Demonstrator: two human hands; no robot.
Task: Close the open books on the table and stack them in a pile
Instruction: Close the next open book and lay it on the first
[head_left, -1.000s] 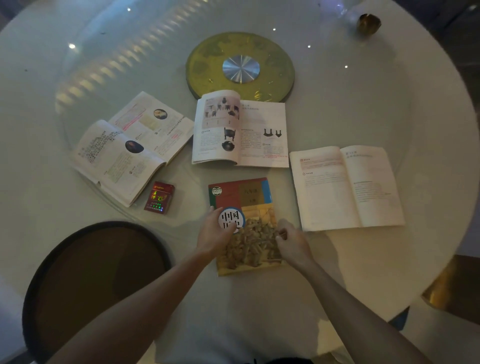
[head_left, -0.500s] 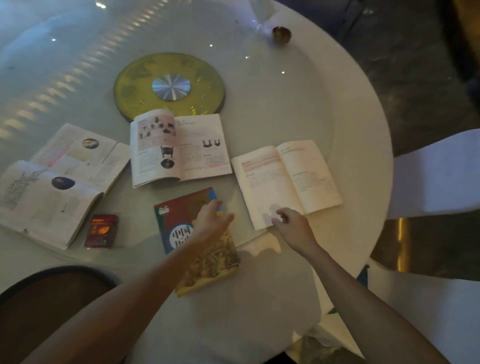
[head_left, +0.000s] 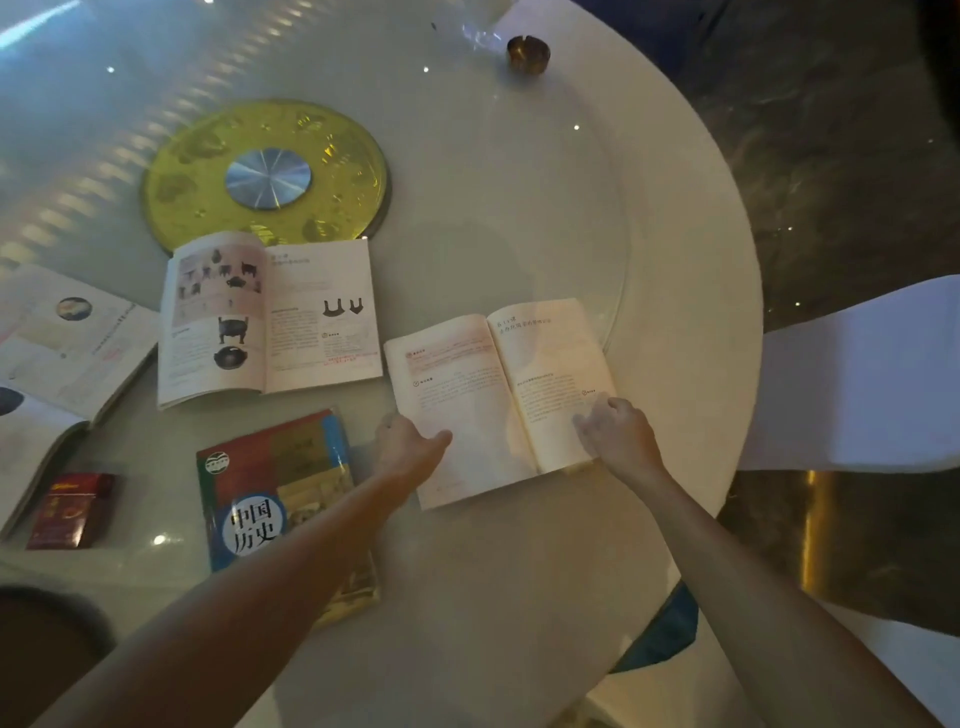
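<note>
A closed book with a red, blue and yellow cover lies near the table's front, partly under my left forearm. To its right an open book with plain text pages lies flat. My left hand grips its lower left edge, thumb on the page. My right hand is curled on the lower right corner of its right page. A second open book with pictures of bronze vessels lies behind the closed one. A third open book sits at the far left, cut off by the frame.
A red cigarette pack lies left of the closed book. A yellow-green disc with a metal hub marks the round table's middle, and a small brass ashtray stands at the back. A white chair cover is right of the table's edge.
Both hands left the closed book and moved right onto the plain open book. My view swung to the right, so the left book slid partly out of frame.
</note>
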